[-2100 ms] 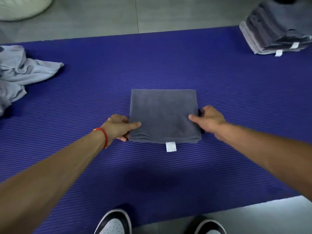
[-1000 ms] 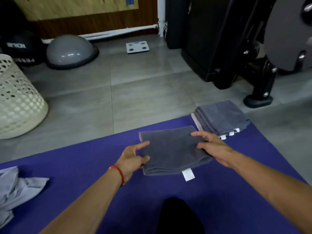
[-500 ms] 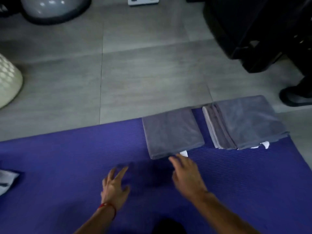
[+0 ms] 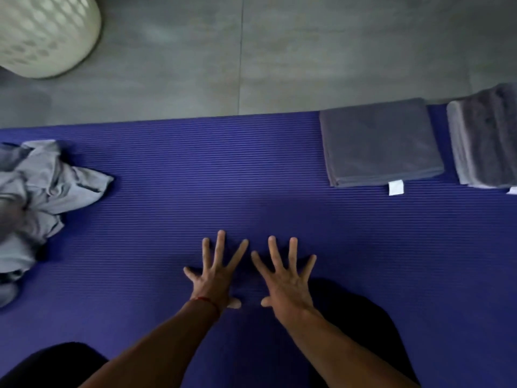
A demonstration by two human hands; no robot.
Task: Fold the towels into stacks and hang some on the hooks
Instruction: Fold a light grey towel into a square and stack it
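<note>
A folded dark grey towel (image 4: 379,141) with a white tag lies flat at the far right of the purple mat (image 4: 195,175). Just right of it, cut by the frame edge, sits a stack of folded grey towels (image 4: 486,141). A crumpled heap of light grey towels (image 4: 42,191) lies at the mat's left edge. My left hand (image 4: 216,275) and my right hand (image 4: 285,278) are side by side over the middle of the mat, fingers spread straight, holding nothing. Both hands are well away from every towel.
A cream perforated laundry basket (image 4: 42,32) stands on the grey tiled floor (image 4: 251,51) at the top left, beyond the mat. My dark-clad knees (image 4: 352,317) show at the bottom of the view.
I carried the folded towel to the right, set it down beside the stack and let go. Both hands have drawn back to the mat's middle with fingers spread. The view has swung left.
</note>
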